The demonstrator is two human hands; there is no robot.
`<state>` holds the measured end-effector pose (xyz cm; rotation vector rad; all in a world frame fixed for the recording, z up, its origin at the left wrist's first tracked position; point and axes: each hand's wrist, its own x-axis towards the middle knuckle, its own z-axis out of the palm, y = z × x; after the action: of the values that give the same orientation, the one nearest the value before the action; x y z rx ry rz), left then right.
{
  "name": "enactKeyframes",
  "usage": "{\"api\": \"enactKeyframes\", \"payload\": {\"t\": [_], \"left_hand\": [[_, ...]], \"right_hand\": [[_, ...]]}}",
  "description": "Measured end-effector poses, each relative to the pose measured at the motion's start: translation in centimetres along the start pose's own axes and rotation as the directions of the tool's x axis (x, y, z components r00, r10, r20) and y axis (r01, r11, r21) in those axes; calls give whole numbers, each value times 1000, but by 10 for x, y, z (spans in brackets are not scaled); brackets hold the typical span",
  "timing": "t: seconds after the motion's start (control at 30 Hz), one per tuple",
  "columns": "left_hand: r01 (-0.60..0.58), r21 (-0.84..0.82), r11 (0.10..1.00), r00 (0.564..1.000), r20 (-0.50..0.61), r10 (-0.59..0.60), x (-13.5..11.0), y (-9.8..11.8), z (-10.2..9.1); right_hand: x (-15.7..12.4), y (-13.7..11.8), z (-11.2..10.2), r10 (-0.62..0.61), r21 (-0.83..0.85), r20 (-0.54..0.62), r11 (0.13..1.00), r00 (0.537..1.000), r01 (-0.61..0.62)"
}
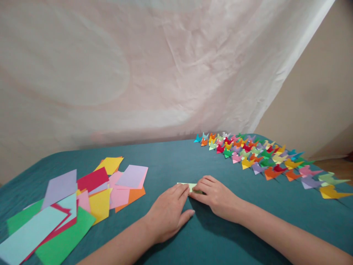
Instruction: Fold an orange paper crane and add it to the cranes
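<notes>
A small folded piece of pale green paper (182,184) lies on the tabletop, mostly covered by my fingers. My left hand (170,210) rests flat with its fingers stretched out, their tips on the paper's left part and the thumb held apart. On the paper's right end, my right hand (215,195) has its fingers curled, thumb and forefinger pinching the edge. The paper's near side and exact folds are hidden under both hands.
Loose coloured paper sheets, among them a yellow sheet (100,206) and a light blue sheet (33,232), overlap on the left of the dark green table (154,162). Rows of folded paper birds (259,168) stand along the right. A pale cloth (154,66) hangs behind.
</notes>
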<state>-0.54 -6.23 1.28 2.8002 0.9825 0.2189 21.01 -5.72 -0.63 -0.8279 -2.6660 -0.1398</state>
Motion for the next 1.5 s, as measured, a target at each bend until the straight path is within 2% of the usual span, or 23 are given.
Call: {"api": "enactKeyframes", "payload": {"t": [0.27,0.47,0.77,1.1,1.33,1.5], "left_hand": [[10,23,1000,1000,16,-10,0,2,-3],[9,61,998,999,39,-11,3,2,-2],[14,81,997,998,63,-19,2,1,-2],[-59,73,996,998,24,57,1,-5,-1],[-87,78,993,996,16,86,1,-6,-1],[-72,104,992,997,6,72,2,-8,-1]], "right_hand": [[4,-14,-6,18,-141,81,990,997,-6],[8,-25,-13,80,-205,186,978,979,-41],[1,-24,-25,207,-261,247,955,947,-141],[0,-21,-28,226,-228,281,960,933,-164],[1,-17,-24,152,-100,315,987,937,-126],[1,-14,-23,149,-70,344,989,927,-133]]}}
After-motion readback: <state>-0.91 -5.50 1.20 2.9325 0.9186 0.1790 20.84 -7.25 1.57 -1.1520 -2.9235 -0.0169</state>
